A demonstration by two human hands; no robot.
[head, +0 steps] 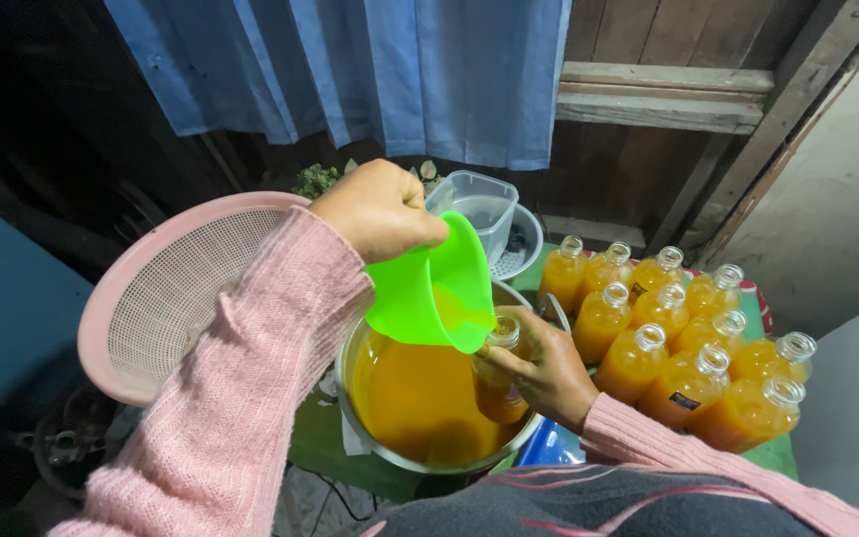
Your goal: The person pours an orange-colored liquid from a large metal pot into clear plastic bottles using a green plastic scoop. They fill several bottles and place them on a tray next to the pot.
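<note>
left hand (pixel 380 211) grips the bright green plastic jug (pixel 434 288), tilted; right hand (pixel 546 373) wraps the small clear glass bottle (pixel 500 376) over the steel pot (pixel 420 459) rim — likely slippery, fragile; hold mid-body.

- A surface (pixel 773 455) with a green cover carries everything.
- A steel pot (pixel 382 449) of orange liquid stands on it at the near edge.
- Filled clear bottles (pixel 675 348) of orange liquid stand clustered just right of the pot.
- A clear plastic container (pixel 483 205) sits behind the pot.

Filled bottles (pixel 678 343) crowd the right of the pot (pixel 420 403), touching one another. A pink sieve (pixel 166 298) blocks the left. Behind, a clear tub (pixel 484 204) stands close; above the pot's near rim is open.
</note>
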